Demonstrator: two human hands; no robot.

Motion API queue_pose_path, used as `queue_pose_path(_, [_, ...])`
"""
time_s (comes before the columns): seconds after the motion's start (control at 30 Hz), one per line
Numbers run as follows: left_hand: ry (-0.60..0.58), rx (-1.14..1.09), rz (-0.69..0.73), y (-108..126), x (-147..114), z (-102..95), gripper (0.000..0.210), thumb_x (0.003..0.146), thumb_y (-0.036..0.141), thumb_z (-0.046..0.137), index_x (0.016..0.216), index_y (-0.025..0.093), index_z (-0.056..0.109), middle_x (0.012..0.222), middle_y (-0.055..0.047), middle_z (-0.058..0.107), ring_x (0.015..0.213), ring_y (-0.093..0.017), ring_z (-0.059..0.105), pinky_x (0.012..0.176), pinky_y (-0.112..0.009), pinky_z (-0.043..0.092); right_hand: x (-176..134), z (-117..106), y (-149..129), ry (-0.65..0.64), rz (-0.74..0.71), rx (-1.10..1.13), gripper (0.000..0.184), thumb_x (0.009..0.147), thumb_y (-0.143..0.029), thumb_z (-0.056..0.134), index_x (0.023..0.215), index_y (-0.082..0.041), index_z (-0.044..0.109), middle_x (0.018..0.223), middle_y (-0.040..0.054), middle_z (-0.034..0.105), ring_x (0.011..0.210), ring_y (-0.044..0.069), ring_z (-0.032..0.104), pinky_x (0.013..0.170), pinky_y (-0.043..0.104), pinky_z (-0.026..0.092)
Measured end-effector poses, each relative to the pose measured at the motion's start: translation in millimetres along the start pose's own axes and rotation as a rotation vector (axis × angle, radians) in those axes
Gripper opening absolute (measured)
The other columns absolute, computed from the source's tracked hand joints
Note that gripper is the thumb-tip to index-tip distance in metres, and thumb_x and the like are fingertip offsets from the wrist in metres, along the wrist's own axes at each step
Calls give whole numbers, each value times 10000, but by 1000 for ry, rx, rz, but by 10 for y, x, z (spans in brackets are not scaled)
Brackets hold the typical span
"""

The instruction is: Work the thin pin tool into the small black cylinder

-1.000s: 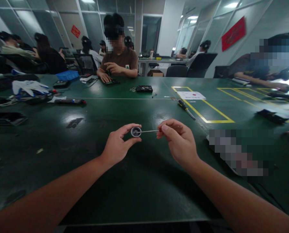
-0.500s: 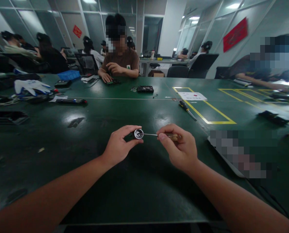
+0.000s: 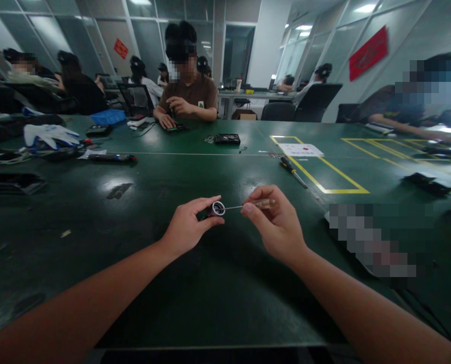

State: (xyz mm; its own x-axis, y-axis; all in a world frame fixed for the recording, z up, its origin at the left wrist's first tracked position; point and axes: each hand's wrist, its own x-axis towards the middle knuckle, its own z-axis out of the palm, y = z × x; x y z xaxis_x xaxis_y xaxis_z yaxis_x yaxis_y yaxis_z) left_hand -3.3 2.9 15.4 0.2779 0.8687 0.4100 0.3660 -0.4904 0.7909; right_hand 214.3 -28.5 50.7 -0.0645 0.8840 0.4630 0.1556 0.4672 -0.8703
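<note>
Between the thumb and fingers of my left hand (image 3: 189, 222) is a small round cylinder (image 3: 218, 208) with a silvery rim, its open end turned toward the right. What is inside that end is too small to make out. My right hand (image 3: 276, 222) grips a screwdriver (image 3: 265, 203) by its clear amber handle. The thin metal shaft points left, and its tip meets the cylinder's open end. Both hands are held above the green table (image 3: 217, 303).
A black-and-yellow screwdriver (image 3: 293, 172) lies beyond my right hand, near a white paper (image 3: 300, 149). White gloves (image 3: 51, 135) and a dark pen-like tool (image 3: 111, 158) are at the left. A blurred-out flat device (image 3: 365, 242) lies right. A co-worker (image 3: 187, 96) sits opposite.
The cylinder has turned slightly in my left hand, showing more of its side. My right hand has shifted a little left and up, and the screwdriver handle is tilted differently.
</note>
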Motion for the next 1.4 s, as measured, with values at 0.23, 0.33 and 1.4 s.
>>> queue_pose_path(0.23, [-41,-120,-130,49,-14,27,536,732,207,872,1230,206,674,1135,-66,781,1080,-261,733,1014,-450,544,121,7,90,48,145,191,240,914,-428,733,969,-199,684,764,6,695,689,150,649,696,308,528])
queue_pose_path(0.33, [-45,-173,-167,54,-15,34,522,735,191,863,1198,202,622,1116,-70,782,1031,-257,744,987,-456,549,148,8,134,61,234,285,266,901,-450,735,943,-193,681,734,1,684,670,146,632,675,302,511])
queue_pose_path(1.4, [-47,-136,-88,48,-15,23,371,780,203,840,1102,205,657,1068,-40,768,1031,-233,728,953,-406,562,48,-25,35,2,-29,5,179,979,-399,646,951,-223,655,788,8,695,741,177,686,711,325,534])
